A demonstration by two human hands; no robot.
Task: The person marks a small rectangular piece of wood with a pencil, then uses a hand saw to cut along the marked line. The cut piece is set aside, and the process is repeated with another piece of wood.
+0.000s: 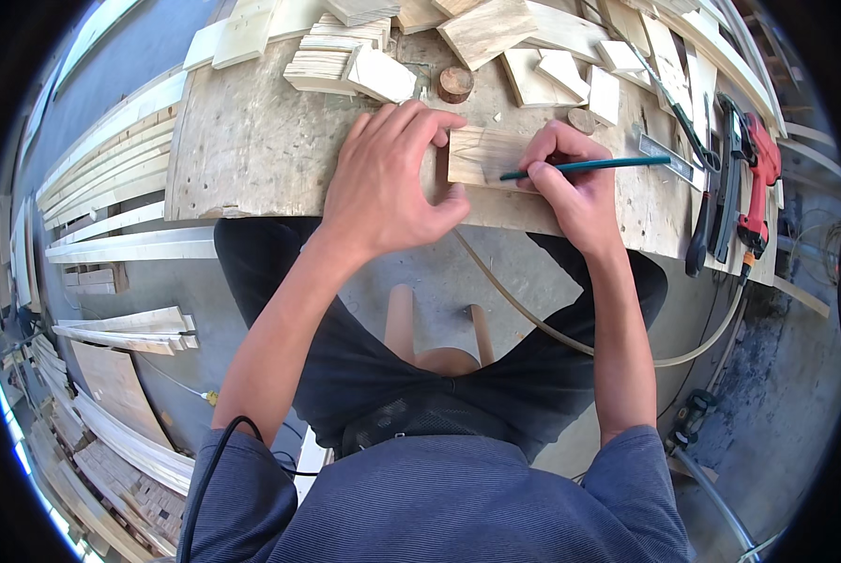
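A small rectangular wooden board [481,155] with visible grain lies near the front edge of the workbench. My left hand [383,174] is curved about its left end, index finger at the far corner and thumb at the near one. Between the fingers of my right hand [575,178] is a teal pencil [618,164], held nearly level. The pencil's tip rests on or just over the board's face; contact is hard to judge. My right hand covers the board's right end.
Wood offcuts [486,33] and a stack of thin pieces [336,56] crowd the bench's [252,159] far side, beside a round wooden plug [455,84]. At right lie a metal square [672,159], scissors [707,141] and a red-and-black air nailer [758,178] with its hose [702,352].
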